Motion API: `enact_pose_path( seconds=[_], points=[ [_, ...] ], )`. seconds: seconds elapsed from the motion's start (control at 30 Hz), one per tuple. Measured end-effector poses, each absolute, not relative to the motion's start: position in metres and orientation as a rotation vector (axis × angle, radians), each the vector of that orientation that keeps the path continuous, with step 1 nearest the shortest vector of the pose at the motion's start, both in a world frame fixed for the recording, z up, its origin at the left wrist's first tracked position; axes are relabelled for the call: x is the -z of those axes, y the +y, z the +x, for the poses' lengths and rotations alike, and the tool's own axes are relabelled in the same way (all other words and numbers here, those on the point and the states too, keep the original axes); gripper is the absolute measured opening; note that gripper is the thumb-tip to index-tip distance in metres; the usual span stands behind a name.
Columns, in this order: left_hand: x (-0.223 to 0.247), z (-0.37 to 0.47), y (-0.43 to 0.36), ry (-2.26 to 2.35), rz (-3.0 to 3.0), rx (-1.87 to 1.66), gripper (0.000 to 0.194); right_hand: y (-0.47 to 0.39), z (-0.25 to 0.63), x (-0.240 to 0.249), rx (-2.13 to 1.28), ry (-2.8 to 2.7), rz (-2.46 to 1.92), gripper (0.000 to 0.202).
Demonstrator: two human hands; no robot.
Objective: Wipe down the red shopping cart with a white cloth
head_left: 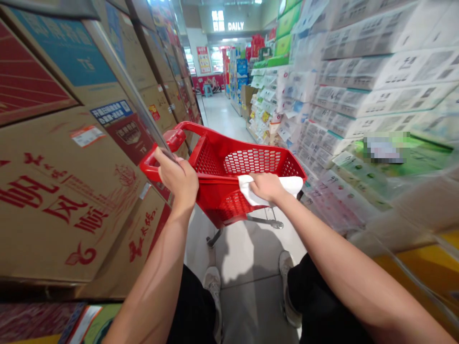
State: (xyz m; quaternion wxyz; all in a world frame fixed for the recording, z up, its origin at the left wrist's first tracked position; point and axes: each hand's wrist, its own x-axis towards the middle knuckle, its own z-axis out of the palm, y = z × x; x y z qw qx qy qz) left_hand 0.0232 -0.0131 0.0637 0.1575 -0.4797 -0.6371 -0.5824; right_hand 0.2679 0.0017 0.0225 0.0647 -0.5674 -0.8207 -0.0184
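Note:
In front of me a red plastic shopping cart (211, 191) stands sideways across the aisle, its basket perforated with honeycomb holes. My left hand (178, 177) is closed around the cart's frame near its handle end; the fingertips are partly hidden. Over the near rim of the basket, my right hand (267, 186) presses a white cloth (291, 185), gripping it against the red edge. Part of the cloth hangs down the outer side. Inside the basket I see nothing but its red walls. Below it show grey metal legs and wheels.
Large cardboard cartons (46, 191) are stacked close on my left, beside a metal post (124, 76). On the right rise stacks of white wrapped packs (376, 71) and green packs (362, 177). A pale tiled floor (218, 107) runs ahead to a blue stool (208, 90).

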Motion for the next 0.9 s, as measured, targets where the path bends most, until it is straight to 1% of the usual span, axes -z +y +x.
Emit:
enact_pose_path(
  seconds=[0.1,0.17,0.23,0.3,0.47,0.57,0.67,0.77,0.9],
  points=[
    [-0.063,0.029,-0.016,-1.848,-1.395,1.649,0.057,-0.011,0.212,-0.026,0.092,-2.414,-1.457,0.036],
    [-0.062,0.031,-0.016,-1.863,-1.414,1.638,0.064,-0.018,0.187,-0.028,0.134,-2.357,-1.311,0.043],
    [-0.060,0.029,-0.016,-1.870,-1.438,1.617,0.068,-0.021,0.178,-0.028,0.150,-2.349,-1.221,0.049],
    [-0.060,0.024,-0.014,-1.867,-1.460,1.590,0.065,-0.021,0.185,-0.025,0.133,-2.381,-1.196,0.051],
    [-0.060,0.008,-0.007,-1.872,-1.466,1.573,0.054,-0.014,0.241,-0.013,0.164,-2.373,-1.403,0.061],
    [-0.060,0.000,-0.002,-1.881,-1.458,1.572,0.050,-0.008,0.281,-0.009,0.172,-2.306,-1.665,0.068],
    [-0.059,-0.003,0.001,-1.861,-1.437,1.586,0.049,-0.003,0.310,-0.008,0.066,-2.259,-1.926,0.071],
    [-0.058,0.001,0.000,-1.825,-1.393,1.599,0.049,-0.002,0.311,-0.009,0.048,-2.231,-1.997,0.071],
    [-0.058,0.011,-0.006,-1.817,-1.349,1.617,0.049,-0.010,0.263,-0.011,0.099,-2.225,-1.819,0.065]
  ],
)
